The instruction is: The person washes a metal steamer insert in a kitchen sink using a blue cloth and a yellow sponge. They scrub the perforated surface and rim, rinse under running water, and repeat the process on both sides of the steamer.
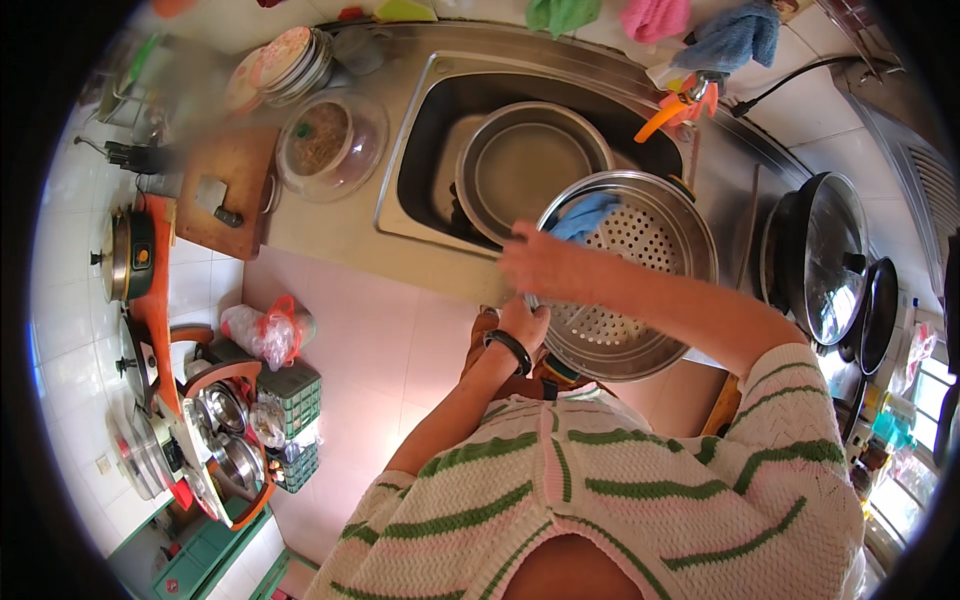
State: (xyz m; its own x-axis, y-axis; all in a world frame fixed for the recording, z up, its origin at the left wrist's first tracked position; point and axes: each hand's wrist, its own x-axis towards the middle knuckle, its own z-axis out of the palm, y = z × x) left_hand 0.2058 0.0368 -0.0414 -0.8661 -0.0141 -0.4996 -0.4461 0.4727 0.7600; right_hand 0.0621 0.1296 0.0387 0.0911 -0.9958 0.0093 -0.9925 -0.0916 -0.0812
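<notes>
My left hand [525, 324], with a dark bangle on its wrist, grips the near-left rim of a metal steamer pan [694, 247] with a perforated base. The pan is tilted in front of me, partly over the sink's near-right corner. My right hand [534, 259] is blurred at the pan's left rim, its forearm crossing over the pan. A blue cloth [589, 215] lies inside the pan just beyond my right wrist; whether my fingers hold it cannot be told. In the sink [431, 161] sits a round metal pot [532, 169] with what looks like water in it.
An orange-tipped faucet [664, 120] reaches over the sink's right side. Left of the sink are a covered bowl [330, 146], stacked plates [289, 64] and a cutting board [251, 180] with a cleaver [214, 196]. A lidded wok [825, 259] stands at right.
</notes>
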